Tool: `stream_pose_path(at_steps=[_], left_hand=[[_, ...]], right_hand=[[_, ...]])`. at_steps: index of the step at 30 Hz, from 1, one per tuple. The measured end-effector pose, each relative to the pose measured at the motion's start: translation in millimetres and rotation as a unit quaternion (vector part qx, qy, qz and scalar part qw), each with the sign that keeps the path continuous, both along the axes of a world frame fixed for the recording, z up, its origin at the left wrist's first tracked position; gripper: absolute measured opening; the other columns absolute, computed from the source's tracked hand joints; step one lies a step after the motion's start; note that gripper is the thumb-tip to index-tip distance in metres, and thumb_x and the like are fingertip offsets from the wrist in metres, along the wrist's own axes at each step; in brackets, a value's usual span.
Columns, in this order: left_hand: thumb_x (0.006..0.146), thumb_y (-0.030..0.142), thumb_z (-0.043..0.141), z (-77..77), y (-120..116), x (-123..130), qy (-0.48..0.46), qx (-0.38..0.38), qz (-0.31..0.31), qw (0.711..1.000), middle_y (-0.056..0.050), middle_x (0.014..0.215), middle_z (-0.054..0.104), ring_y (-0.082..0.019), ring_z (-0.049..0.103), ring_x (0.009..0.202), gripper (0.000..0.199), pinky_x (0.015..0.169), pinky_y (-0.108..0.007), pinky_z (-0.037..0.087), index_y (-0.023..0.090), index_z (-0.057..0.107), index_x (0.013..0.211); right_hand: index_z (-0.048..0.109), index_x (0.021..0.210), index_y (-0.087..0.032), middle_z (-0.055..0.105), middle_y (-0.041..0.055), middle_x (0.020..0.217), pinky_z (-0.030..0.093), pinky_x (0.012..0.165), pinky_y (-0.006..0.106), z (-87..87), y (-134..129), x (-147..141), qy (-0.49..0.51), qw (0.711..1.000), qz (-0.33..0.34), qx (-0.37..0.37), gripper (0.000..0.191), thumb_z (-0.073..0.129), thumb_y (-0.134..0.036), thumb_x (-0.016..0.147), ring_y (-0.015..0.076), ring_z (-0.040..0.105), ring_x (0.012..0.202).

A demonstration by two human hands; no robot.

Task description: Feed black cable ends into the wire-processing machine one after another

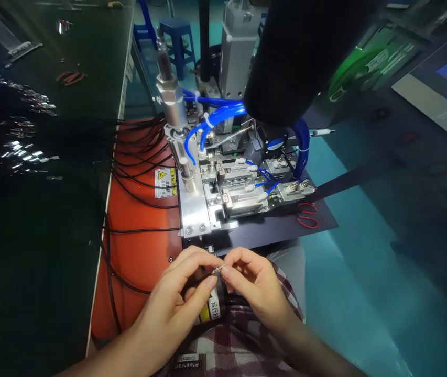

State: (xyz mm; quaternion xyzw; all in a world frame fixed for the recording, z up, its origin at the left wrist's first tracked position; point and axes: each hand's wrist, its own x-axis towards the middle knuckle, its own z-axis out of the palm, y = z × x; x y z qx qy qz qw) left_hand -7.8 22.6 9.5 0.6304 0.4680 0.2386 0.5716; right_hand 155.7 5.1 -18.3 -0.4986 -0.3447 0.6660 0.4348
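In front of my body, just short of the machine's near edge, my left hand and my right hand meet at the fingertips. Between them is a thin, pale, wire-like piece, too small to name further. Thumb and forefinger of each hand pinch it, one from either side. Beyond my fingers stands a metal machine with small cylinders and blue air tubes. A label with dark characters shows below my hands, partly covered by my left fingers.
Black cables run across an orange surface from the dark table on the left. Shiny metal parts and red-handled pliers lie there. A red-handled tool sits right of the machine. A black column hangs overhead.
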Motion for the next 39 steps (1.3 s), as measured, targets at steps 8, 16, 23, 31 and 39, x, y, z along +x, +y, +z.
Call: stream_pose_path(at_steps=[8, 16, 23, 31, 39], left_hand=[[0.085, 0.02, 0.059, 2.0, -5, 7, -0.028, 0.034, 0.113, 0.993, 0.0, 0.083, 0.056, -0.013, 0.054, 0.077, 0.006, 0.065, -0.021, 0.043, 0.022, 0.064, 0.082], [0.087, 0.036, 0.057, -1.9, -6, 5, -0.12, -0.21, 0.147, 0.959, 0.006, 0.058, 0.042, -0.006, 0.032, 0.049, 0.019, 0.045, -0.018, 0.025, 0.018, 0.054, 0.081], [0.087, 0.038, 0.056, -9.7, -2, 3, -0.161, -0.268, 0.136, 0.94, 0.009, 0.045, 0.036, -0.005, 0.026, 0.044, 0.022, 0.045, -0.018, 0.023, 0.018, 0.051, 0.081], [0.081, 0.035, 0.063, -3.7, 2, 4, -0.135, -0.255, 0.11, 0.951, 0.006, 0.053, 0.051, -0.003, 0.033, 0.045, 0.021, 0.042, -0.014, 0.023, 0.017, 0.055, 0.086], [0.076, 0.032, 0.067, 2.9, 5, 6, -0.077, -0.218, 0.101, 0.968, 0.005, 0.054, 0.055, -0.003, 0.033, 0.038, 0.018, 0.034, -0.014, 0.025, 0.016, 0.06, 0.079]], right_hand=[[0.054, 0.072, -0.018, 0.046, -0.0045, 0.061, 0.033, 0.052, 0.023, 0.6, -9, -9, -0.004, 1.0, -0.008, 0.021, 0.015, 0.06, -0.027, 0.083, 0.0097, 0.038, 0.055], [0.053, 0.072, -0.018, 0.047, -0.0036, 0.065, 0.036, 0.054, 0.023, -1.7, -11, -15, -0.027, 0.998, -0.047, 0.033, 0.016, 0.059, -0.028, 0.084, 0.0106, 0.041, 0.057], [0.058, 0.077, -0.017, 0.056, -0.0017, 0.067, 0.037, 0.055, 0.023, -9.1, -5, -8, 0.064, 0.998, -0.022, -0.009, 0.022, 0.061, -0.037, 0.083, 0.0099, 0.048, 0.055], [0.057, 0.073, -0.016, 0.054, -0.0029, 0.064, 0.034, 0.052, 0.021, -9.5, -2, -7, 0.125, 0.991, -0.009, -0.045, 0.025, 0.065, -0.039, 0.08, 0.008, 0.044, 0.052], [0.06, 0.073, -0.016, 0.055, -0.0012, 0.063, 0.038, 0.054, 0.023, 0.3, 6, 5, 0.029, 0.999, 0.028, 0.005, 0.022, 0.06, -0.036, 0.083, 0.0104, 0.046, 0.054]])
